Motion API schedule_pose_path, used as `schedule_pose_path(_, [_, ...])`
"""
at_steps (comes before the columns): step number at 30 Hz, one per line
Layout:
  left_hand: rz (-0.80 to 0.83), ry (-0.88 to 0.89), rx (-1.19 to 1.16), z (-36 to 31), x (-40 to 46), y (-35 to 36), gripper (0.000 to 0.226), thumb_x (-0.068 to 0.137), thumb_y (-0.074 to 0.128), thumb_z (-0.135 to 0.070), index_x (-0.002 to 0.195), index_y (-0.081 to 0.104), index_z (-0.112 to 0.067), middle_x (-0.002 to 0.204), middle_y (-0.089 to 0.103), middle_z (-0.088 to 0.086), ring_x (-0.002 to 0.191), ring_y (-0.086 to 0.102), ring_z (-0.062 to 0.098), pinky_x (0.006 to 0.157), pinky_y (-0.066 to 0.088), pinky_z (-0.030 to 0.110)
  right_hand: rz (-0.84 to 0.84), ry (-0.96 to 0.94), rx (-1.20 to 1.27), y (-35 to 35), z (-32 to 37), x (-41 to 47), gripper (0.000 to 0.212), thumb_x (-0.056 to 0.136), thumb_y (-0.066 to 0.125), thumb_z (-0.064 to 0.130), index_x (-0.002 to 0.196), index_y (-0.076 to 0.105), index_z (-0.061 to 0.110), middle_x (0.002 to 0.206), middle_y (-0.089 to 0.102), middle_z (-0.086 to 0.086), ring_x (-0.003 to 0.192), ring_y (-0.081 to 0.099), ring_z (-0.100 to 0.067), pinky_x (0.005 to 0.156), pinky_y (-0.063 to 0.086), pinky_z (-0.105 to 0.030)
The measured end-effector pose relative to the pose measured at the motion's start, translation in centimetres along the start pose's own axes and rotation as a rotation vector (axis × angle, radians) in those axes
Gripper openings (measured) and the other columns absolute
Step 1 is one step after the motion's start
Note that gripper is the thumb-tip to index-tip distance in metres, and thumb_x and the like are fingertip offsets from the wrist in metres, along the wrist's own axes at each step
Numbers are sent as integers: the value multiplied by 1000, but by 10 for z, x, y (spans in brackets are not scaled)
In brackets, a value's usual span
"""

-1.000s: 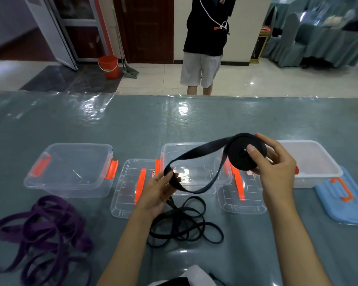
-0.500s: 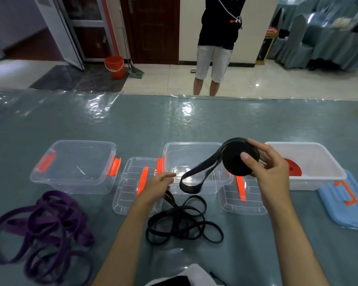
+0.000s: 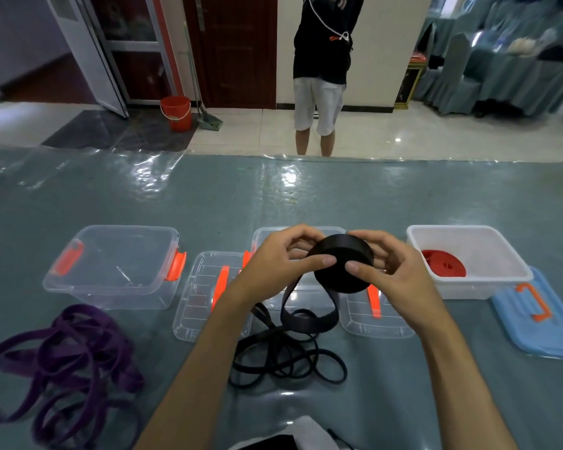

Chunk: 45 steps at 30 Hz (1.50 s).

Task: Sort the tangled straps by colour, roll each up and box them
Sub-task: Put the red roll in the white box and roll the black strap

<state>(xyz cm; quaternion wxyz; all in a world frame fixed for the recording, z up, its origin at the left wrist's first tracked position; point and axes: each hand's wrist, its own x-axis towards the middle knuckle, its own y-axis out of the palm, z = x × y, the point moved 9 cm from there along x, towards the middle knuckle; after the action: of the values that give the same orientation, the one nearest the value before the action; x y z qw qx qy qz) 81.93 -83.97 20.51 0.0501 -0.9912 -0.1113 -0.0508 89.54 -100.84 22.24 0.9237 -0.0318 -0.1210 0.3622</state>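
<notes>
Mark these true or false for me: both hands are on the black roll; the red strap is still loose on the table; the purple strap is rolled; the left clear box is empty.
1. Both hands, left hand and right hand, hold the black roll. True.
2. The red strap lies loose on the table. False: it sits rolled in the white box.
3. The purple strap is rolled. False: it lies loose and tangled.
4. The left clear box is empty. True.

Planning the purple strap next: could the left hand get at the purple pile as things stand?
Probably not yet. The left hand grips the black roll with the right hand. The purple strap pile lies uncovered on that side, so once freed, the path looks open.
</notes>
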Motion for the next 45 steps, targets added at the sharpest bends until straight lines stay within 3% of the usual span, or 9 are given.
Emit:
schedule_pose_path(8, [-69, 64, -11, -10, -22, 7, 25, 88, 84, -13, 111, 75, -15, 106, 77, 2, 106, 74, 22, 94, 62, 39, 26, 6, 114, 4, 4, -8, 35, 88, 80, 44, 119, 77, 28, 114, 81, -4, 109, 77, -22, 87, 58, -22])
schedule_pose_path(13, [-153, 107, -135, -17, -35, 8, 48, 78, 91, -18, 122, 72, -26, 102, 76, 2, 90, 75, 23, 89, 64, 40, -13, -11, 158, 6, 0, -21, 43, 82, 86, 48, 116, 75, 24, 108, 81, -9, 98, 80, -27, 79, 62, -26])
schedule_pose_path(16, [-139, 94, -136, -13, -40, 11, 35, 79, 90, -25, 110, 75, -31, 109, 77, -1, 100, 75, 21, 94, 62, 43, -95, -124, 133, 3, 9, -29, 36, 86, 85, 33, 120, 77, 26, 108, 82, -4, 101, 80, -23, 82, 62, -24])
schedule_pose_path(22, [-2, 61, -86, -2, -52, 19, 55, 89, 83, -13, 136, 68, -39, 122, 73, -10, 108, 75, 17, 96, 57, 26, -253, -90, 194, -1, 2, -37, 18, 84, 81, 30, 102, 80, 33, 103, 82, -2, 96, 79, -18, 77, 61, -24])
schedule_pose_path(28, [-225, 83, -118, 0, -59, 15, 36, 77, 93, -27, 107, 73, -31, 105, 79, -3, 91, 78, 18, 81, 60, 24, -71, 103, 275, 2, -18, -42, 34, 76, 87, 32, 96, 60, 28, 81, 79, -13, 67, 77, -29, 54, 59, -30])
schedule_pose_path(34, [-138, 37, -137, 15, -62, 29, 36, 89, 83, -12, 121, 77, -28, 121, 77, -6, 109, 75, 13, 92, 56, 21, -257, 37, 230, -10, -19, -54, 38, 76, 88, 32, 112, 76, 26, 109, 81, -12, 97, 79, -32, 70, 64, -33])
schedule_pose_path(39, [-151, 57, -72, 11, -61, 29, 30, 92, 80, -17, 117, 79, -33, 116, 77, -5, 96, 75, 12, 86, 56, 19, -167, 136, 273, -6, -36, -63, 49, 73, 94, 42, 108, 63, 27, 98, 80, -19, 81, 80, -37, 65, 63, -39])
schedule_pose_path(42, [-163, 50, -99, 16, -62, 30, 27, 91, 82, -19, 114, 81, -33, 112, 78, -1, 87, 74, 13, 76, 59, 23, -101, 175, 234, -6, -43, -66, 63, 71, 94, 50, 124, 64, 33, 100, 80, -19, 87, 79, -40, 74, 66, -51])
schedule_pose_path(45, [-150, 48, -150, 23, -64, 35, 30, 91, 81, -23, 120, 80, -30, 118, 77, 3, 100, 75, 16, 85, 60, 24, -172, 123, 229, -12, -37, -67, 60, 75, 93, 44, 130, 72, 29, 104, 81, -14, 94, 80, -33, 76, 66, -42])
